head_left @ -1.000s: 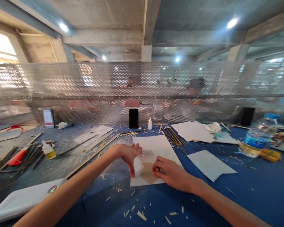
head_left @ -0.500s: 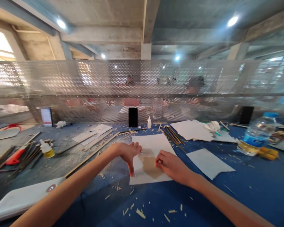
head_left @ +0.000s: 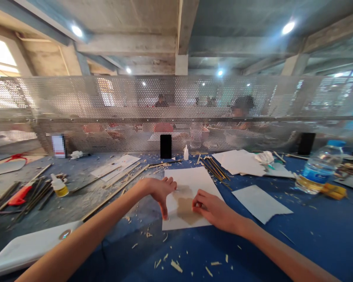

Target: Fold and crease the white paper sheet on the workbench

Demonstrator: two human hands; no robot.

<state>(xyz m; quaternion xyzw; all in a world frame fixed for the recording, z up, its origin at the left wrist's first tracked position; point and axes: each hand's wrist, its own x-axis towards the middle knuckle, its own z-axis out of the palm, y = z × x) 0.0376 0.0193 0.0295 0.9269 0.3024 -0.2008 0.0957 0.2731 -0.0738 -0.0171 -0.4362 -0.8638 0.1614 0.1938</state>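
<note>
A white sheet of paper (head_left: 191,178) lies on the blue table. My left hand (head_left: 161,192) rests at its left edge, thumb and fingers spread apart and pressing on the sheet. Over the right part of the paper is my right hand (head_left: 210,207), its fingertips pinched together low against the surface. Whatever is between those fingertips, if anything, is hidden. Between both hands a tan patch (head_left: 184,207) shows on the paper; I cannot tell whether it is a shadow, a wet mark or a thin piece.
Thin sticks (head_left: 216,168) and a small white bottle (head_left: 186,152) are beyond the paper. At right are a torn sheet (head_left: 261,203) and a water bottle (head_left: 320,168). A yellow-labelled glue bottle (head_left: 59,186) and white power bank-like object (head_left: 32,244) are left. A perforated screen (head_left: 129,113) stands behind.
My right hand has shifted very slightly left over the paper, still pinched. The left hand stays spread at the sheet's edge.
</note>
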